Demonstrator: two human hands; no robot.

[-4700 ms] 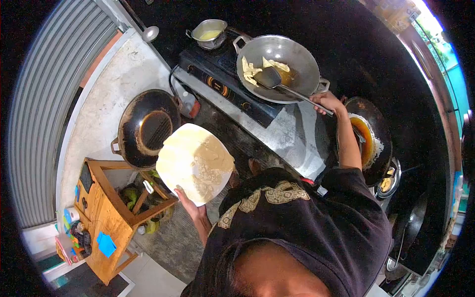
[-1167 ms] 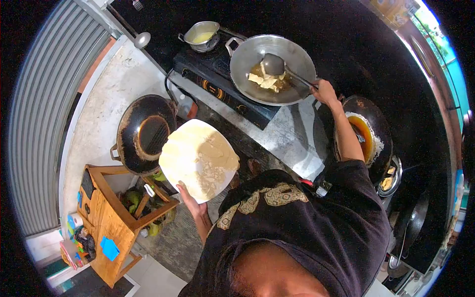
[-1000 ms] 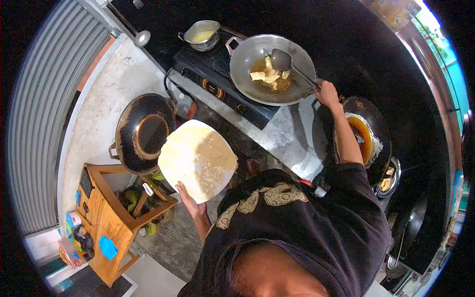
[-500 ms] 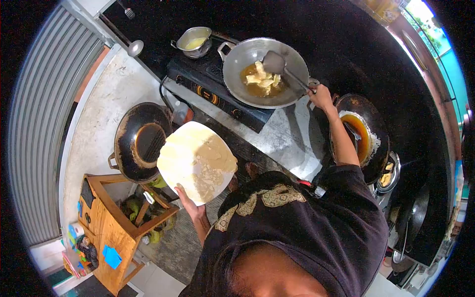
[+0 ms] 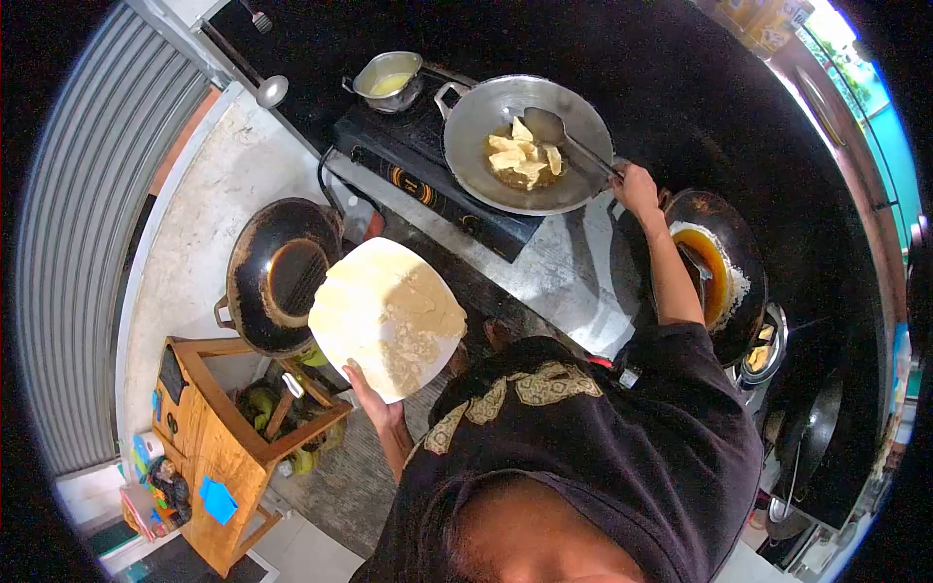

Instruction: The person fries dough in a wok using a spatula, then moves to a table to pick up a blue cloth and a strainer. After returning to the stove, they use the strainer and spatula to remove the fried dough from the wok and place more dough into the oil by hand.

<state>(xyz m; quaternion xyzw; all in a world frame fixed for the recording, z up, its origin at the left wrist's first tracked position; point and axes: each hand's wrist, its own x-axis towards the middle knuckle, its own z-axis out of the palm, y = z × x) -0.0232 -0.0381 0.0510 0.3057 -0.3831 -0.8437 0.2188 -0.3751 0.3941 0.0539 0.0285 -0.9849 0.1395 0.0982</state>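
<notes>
The left hand has its grip clamped on the edge of a white plate of pale flat dough. The right hand's grip is closed round the handle of a spatula, its blade beside pale pieces in oil, inside the grey wok on the stove.

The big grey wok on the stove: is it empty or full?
Neither: the big grey wok holds pale pieces in brownish liquid at its bottom, while much of its wall is bare.
</notes>
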